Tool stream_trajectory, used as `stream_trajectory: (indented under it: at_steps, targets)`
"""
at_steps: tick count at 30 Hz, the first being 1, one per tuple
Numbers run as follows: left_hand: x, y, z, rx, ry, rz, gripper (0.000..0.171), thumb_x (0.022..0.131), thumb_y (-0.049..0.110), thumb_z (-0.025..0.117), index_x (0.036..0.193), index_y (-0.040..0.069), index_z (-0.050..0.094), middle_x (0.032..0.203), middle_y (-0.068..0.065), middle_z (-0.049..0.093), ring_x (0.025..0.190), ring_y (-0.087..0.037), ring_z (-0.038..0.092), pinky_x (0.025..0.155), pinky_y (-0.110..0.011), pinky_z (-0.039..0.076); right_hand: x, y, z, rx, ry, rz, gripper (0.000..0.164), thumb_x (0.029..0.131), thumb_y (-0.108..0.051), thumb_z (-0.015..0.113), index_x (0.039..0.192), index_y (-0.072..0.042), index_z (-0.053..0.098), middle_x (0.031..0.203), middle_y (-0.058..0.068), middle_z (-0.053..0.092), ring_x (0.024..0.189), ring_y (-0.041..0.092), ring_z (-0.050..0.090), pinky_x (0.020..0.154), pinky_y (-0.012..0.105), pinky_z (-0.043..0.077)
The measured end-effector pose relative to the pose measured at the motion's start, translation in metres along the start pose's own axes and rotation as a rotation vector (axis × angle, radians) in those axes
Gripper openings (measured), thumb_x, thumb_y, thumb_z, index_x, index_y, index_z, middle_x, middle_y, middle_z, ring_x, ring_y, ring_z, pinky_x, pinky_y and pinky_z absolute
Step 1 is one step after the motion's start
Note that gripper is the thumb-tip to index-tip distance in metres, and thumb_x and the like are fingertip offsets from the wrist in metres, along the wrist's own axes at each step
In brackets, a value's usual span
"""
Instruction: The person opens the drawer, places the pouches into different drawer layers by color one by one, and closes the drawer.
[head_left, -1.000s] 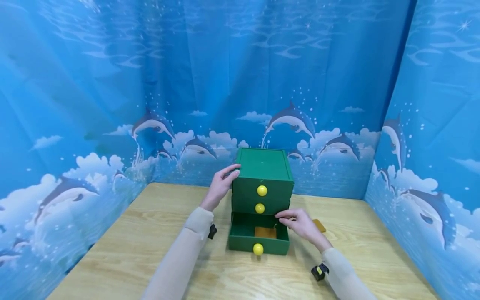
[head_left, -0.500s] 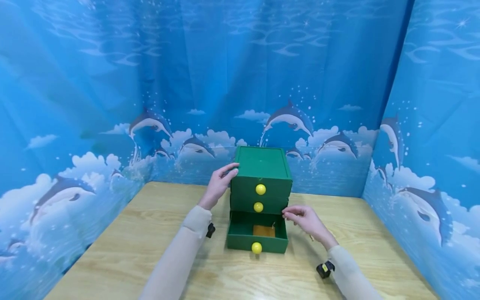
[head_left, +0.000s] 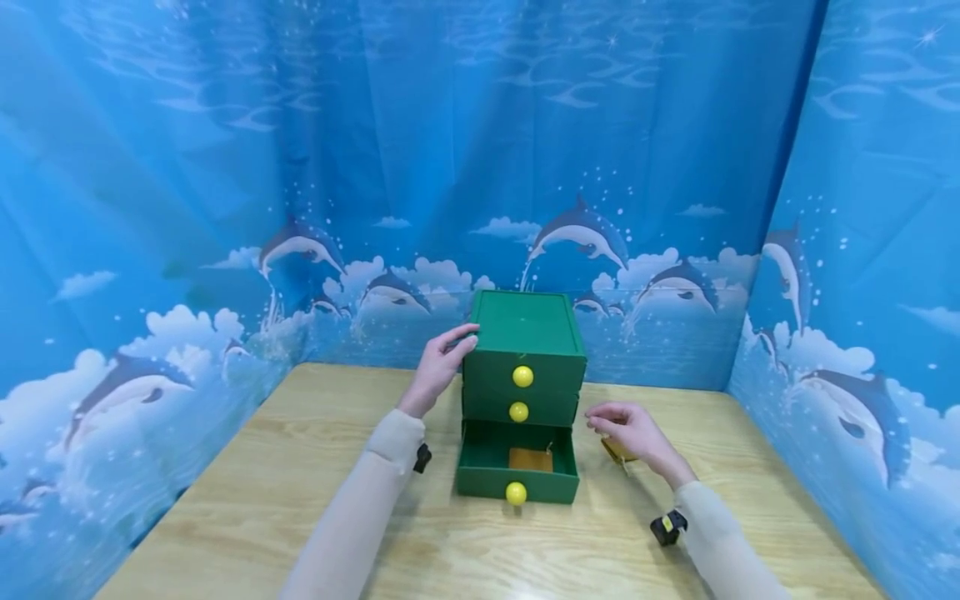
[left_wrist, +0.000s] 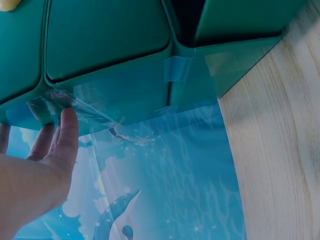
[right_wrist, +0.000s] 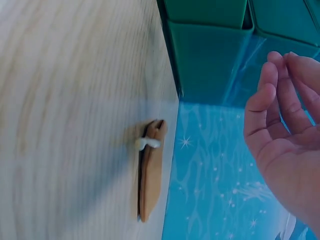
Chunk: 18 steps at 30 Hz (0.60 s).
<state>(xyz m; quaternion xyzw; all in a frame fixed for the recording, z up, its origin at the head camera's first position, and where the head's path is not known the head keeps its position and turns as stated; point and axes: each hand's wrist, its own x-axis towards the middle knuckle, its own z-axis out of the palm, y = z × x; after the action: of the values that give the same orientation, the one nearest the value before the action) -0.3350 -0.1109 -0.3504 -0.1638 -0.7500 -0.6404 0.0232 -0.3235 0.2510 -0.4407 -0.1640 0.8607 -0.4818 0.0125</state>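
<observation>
A green drawer cabinet (head_left: 528, 321) stands on the table, its bottom drawer (head_left: 480, 483) pulled out. Inside that drawer lies a flat tan piece (head_left: 531, 460) with a small pale tab at its corner. My left hand (head_left: 437, 371) rests on the cabinet's upper left side, fingertips touching the taped wall (left_wrist: 125, 97). To the right of the drawer, my right hand (head_left: 633, 435) hovers with loosely bent fingers, fingertips close together and nothing between them. Partly hidden below it, a flat tan pouch-like piece (right_wrist: 153, 180) with a pale tab lies on the table.
Two upper drawers with yellow knobs (head_left: 522, 377) are pushed in. Another yellow knob (head_left: 516, 493) juts from the bottom drawer's front. The wooden table (head_left: 315, 467) extends around the cabinet, and a blue dolphin-print curtain (head_left: 420, 167) hangs behind and along both sides.
My right hand has moved from the bottom drawer's right corner outward to the right, over the tan piece on the table. My left hand stays on the cabinet's side.
</observation>
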Motion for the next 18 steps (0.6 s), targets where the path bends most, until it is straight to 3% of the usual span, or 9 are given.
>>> stream_trajectory:
  at_steps: [9,18]
  targets:
    - [0.013,-0.021,-0.001,-0.016,0.020,0.005,0.043,0.100,0.042,0.053,0.141,0.028,0.053,0.154,0.002,0.040,0.134,-0.026,0.047,0.108,-0.051,0.040,-0.003,0.007,-0.011,-0.022,-0.008,-0.015,0.029,0.098,-0.020,0.061,0.118,-0.001,0.067,0.116,0.022,0.068,0.104,0.036,0.065,0.082,0.030,0.055]
    - [0.011,-0.023,0.001,-0.016,0.054,0.025,0.037,0.099,0.045,0.056,0.134,0.033,0.059,0.148,0.007,0.047,0.127,-0.023,0.052,0.102,-0.050,0.044,-0.005,0.018,-0.022,-0.079,-0.077,0.047,0.034,0.099,-0.023,0.059,0.124,0.000,0.064,0.125,0.023,0.064,0.105,0.021,0.063,0.079,0.029,0.053]
